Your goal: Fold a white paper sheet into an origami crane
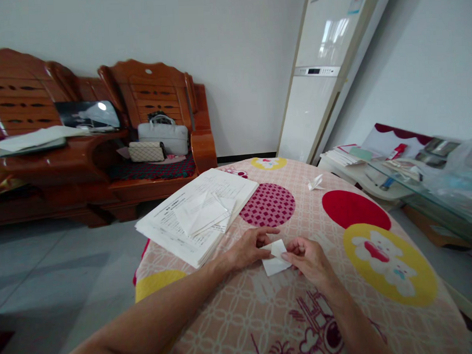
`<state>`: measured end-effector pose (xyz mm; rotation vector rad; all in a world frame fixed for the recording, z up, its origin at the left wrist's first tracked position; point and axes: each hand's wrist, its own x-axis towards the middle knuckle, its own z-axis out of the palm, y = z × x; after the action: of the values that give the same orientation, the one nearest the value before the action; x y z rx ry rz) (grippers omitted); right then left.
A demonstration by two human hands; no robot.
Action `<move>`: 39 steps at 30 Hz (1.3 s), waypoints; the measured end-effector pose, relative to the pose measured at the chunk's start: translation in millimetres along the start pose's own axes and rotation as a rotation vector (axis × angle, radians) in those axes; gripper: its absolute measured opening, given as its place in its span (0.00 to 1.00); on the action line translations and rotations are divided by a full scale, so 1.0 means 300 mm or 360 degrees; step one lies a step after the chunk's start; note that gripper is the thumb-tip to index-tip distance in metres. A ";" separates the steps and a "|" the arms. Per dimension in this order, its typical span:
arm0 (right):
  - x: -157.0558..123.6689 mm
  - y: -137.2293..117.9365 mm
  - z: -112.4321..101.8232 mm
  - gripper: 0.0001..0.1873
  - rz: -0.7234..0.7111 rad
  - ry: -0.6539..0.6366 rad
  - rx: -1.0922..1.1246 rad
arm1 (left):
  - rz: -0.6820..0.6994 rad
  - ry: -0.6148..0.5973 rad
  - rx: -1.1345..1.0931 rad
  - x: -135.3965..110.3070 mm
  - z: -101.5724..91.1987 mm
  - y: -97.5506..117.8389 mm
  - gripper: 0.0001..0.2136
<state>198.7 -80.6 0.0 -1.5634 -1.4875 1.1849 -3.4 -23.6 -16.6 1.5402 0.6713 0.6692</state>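
Observation:
A small folded piece of white paper [277,265] is between my two hands, just above or on the patterned tablecloth [234,307]. My right hand [308,260] pinches its right side between thumb and fingers. At its left edge is my left hand [251,248], with the thumb on the paper and the index finger stretched out above it. Farther back on the table stands a small folded paper figure [315,182]. Left of my hands lies a stack of printed sheets [160,227], topped by several loose folded papers [206,212].
Wooden armchairs [150,92] line the wall at left, with a grey handbag [164,137] and a quilted purse [147,151] on one seat. A tall white air conditioner [311,106] stands behind the table. At right, a glass-topped side table [416,190] bears papers and a plastic bag [466,172].

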 end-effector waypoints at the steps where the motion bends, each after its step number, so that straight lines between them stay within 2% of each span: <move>1: -0.001 -0.004 -0.002 0.13 -0.0033 -0.0023 0.0028 | -0.0005 0.0010 -0.0077 0.000 0.004 0.001 0.30; 4: -0.004 0.000 -0.005 0.17 -0.0079 -0.0222 0.0183 | -0.0013 0.0044 -0.0261 -0.002 0.020 0.006 0.29; 6: -0.006 0.009 -0.001 0.18 -0.0027 -0.0301 0.0281 | -0.0039 0.0058 -0.0354 -0.004 0.030 0.010 0.29; 10: -0.009 0.021 0.010 0.19 0.0087 -0.0327 0.0366 | -0.0099 0.0118 -0.0481 -0.005 0.038 0.014 0.29; 16: -0.012 0.013 0.013 0.18 0.0085 -0.0253 0.0414 | -0.0105 0.0138 -0.0550 -0.004 0.035 0.009 0.27; 19: -0.014 0.007 0.011 0.17 0.0100 -0.0210 0.0430 | -0.0155 0.0147 -0.0513 -0.008 0.038 0.012 0.22; 26: -0.020 -0.001 0.019 0.17 0.0128 -0.0298 0.0479 | -0.0341 0.0061 -0.0208 -0.015 0.046 0.016 0.22; 32: -0.017 -0.005 0.020 0.26 0.0047 -0.0263 0.0714 | -0.0255 0.0173 -0.0195 -0.010 0.045 -0.006 0.22; 37: -0.013 0.001 0.012 0.20 0.0016 -0.0261 0.0554 | -0.0200 0.0314 -0.0109 -0.006 0.043 -0.002 0.21; 39: -0.010 0.011 0.010 0.19 0.0016 -0.0239 0.0490 | -0.0181 0.0277 -0.0032 -0.007 0.035 0.006 0.19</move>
<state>197.3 -84.4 -3.5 -1.2996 -1.3147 1.4864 2.9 -32.2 -15.4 1.4248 0.8739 0.7271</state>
